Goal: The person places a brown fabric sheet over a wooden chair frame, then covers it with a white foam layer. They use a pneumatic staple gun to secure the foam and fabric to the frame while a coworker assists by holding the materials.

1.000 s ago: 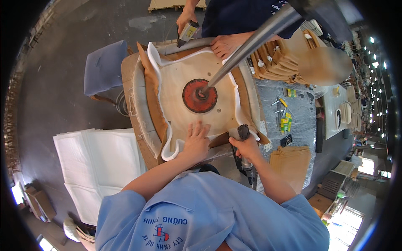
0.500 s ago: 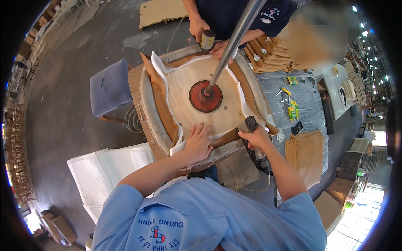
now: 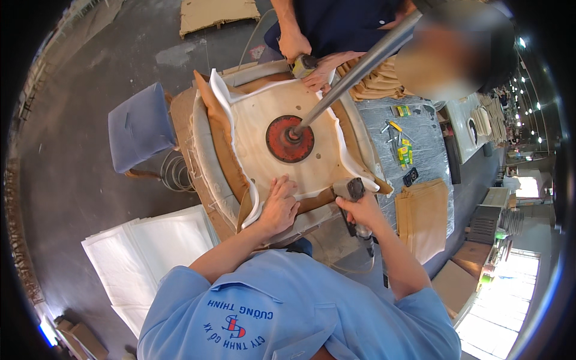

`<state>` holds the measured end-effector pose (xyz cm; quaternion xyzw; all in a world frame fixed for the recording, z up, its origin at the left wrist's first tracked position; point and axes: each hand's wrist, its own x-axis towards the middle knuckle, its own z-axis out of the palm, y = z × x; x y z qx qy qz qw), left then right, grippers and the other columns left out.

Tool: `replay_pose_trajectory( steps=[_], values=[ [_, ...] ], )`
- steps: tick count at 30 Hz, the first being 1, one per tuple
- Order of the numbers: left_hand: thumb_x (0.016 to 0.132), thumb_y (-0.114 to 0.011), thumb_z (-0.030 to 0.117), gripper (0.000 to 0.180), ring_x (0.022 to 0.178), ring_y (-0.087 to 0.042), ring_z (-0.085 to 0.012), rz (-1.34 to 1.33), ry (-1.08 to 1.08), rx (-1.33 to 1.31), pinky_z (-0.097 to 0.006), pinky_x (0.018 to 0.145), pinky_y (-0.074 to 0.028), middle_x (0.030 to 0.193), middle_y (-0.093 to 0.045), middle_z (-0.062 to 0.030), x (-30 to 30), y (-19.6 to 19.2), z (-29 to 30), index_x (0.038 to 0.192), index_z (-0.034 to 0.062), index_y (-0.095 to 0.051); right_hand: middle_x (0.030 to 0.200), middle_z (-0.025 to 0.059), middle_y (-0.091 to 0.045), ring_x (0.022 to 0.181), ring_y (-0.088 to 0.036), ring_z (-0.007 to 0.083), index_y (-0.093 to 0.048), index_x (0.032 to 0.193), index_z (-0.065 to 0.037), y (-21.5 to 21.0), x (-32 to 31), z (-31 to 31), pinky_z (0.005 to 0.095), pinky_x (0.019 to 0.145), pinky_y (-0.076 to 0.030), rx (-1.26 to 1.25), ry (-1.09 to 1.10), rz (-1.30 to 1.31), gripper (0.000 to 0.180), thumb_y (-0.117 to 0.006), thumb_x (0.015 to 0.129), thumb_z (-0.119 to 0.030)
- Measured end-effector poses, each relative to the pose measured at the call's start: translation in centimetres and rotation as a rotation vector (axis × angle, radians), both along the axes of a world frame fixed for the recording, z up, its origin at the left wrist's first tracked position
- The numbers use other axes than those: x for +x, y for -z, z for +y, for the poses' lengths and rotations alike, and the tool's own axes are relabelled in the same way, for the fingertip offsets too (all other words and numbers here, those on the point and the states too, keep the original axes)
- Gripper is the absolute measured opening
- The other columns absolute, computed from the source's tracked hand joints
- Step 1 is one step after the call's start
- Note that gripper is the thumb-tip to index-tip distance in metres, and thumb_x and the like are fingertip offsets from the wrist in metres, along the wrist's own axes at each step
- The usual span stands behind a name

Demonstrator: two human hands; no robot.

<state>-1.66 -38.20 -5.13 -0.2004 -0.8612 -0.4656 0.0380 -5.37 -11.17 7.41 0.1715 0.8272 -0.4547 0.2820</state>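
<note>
A pale wooden seat panel [image 3: 255, 114] lies face down, edged with white padding [image 3: 348, 150] and brown upholstery fabric [image 3: 225, 141]. A round red clamp foot [image 3: 279, 150] on a metal rod [image 3: 360, 75] presses on its middle. My left hand [image 3: 280, 208] lies on the panel's near edge, fingers stretched over the wood, on the folded fabric. In my right hand [image 3: 364, 210] is an air staple gun [image 3: 351, 189], its head at the near right edge of the panel. The gun's tip is hidden.
Across the panel, a co-worker's hand [image 3: 295, 45] holds another staple gun [image 3: 304, 66]. A blue padded seat [image 3: 141, 127] stands left, above white sheets [image 3: 150, 252]. Right, a plastic-covered table [image 3: 384, 129] bears stacked brown fabric [image 3: 422, 213] and small yellow-green boxes [image 3: 405, 155].
My staple gun has shifted a little left along the near edge. The co-worker's staple gun has tilted and come down to the far edge. The whole view has shifted slightly.
</note>
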Motion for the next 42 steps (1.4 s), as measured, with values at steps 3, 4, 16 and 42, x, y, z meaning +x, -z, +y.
replay_pose_trajectory(
  steps=[3, 4, 16, 42],
  values=[
    [0.092, -0.078, 0.008, 0.014, 0.158, -0.036, -0.0478, -0.009, -0.073, 0.024, -0.065, 0.132, -0.025, 0.146, -0.056, -0.0177, 0.3, 0.3, 0.1, 0.082, -0.0009, -0.072, 0.074, 0.0017, -0.068, 0.051, -0.062, 0.0118, -0.072, 0.111, 0.0, -0.8, 2.0, -3.0, 0.0306, 0.046, -0.048, -0.137, 0.024, -0.035, 0.029, -0.086, 0.097, -0.022],
    [0.092, -0.078, 0.007, 0.014, 0.159, -0.036, -0.0478, -0.008, -0.091, 0.04, -0.065, 0.132, -0.025, 0.146, -0.056, -0.0178, 0.1, 0.2, 0.4, 0.082, -0.0012, -0.073, 0.076, 0.001, -0.067, 0.051, -0.061, 0.0115, -0.071, 0.114, -0.002, -0.8, 2.7, -3.7, 0.0302, 0.046, -0.048, -0.158, 0.041, -0.069, 0.028, -0.085, 0.098, -0.02],
    [0.086, -0.075, 0.01, 0.011, 0.16, -0.034, -0.045, -0.051, -0.2, -0.032, -0.062, 0.134, -0.024, 0.148, -0.058, -0.0168, -0.2, 0.4, 1.7, 0.086, -0.0003, -0.079, 0.073, 0.0016, -0.068, 0.048, -0.06, 0.0108, -0.073, 0.108, -0.001, 0.2, 2.5, -8.4, 0.0296, 0.044, -0.046, -0.125, 0.087, -0.124, 0.022, -0.082, 0.099, -0.019],
    [0.081, -0.091, 0.027, 0.03, 0.157, -0.036, -0.0474, -0.079, -0.042, -0.158, -0.064, 0.132, -0.023, 0.147, -0.055, -0.0189, -7.1, -1.7, 10.0, 0.096, 0.0073, -0.073, 0.086, 0.0002, -0.07, 0.055, -0.06, 0.0089, -0.058, 0.157, -0.007, 0.6, 5.2, 2.7, 0.0283, 0.048, -0.047, -0.342, 0.305, 0.232, 0.063, -0.083, 0.1, -0.017]
  ],
)
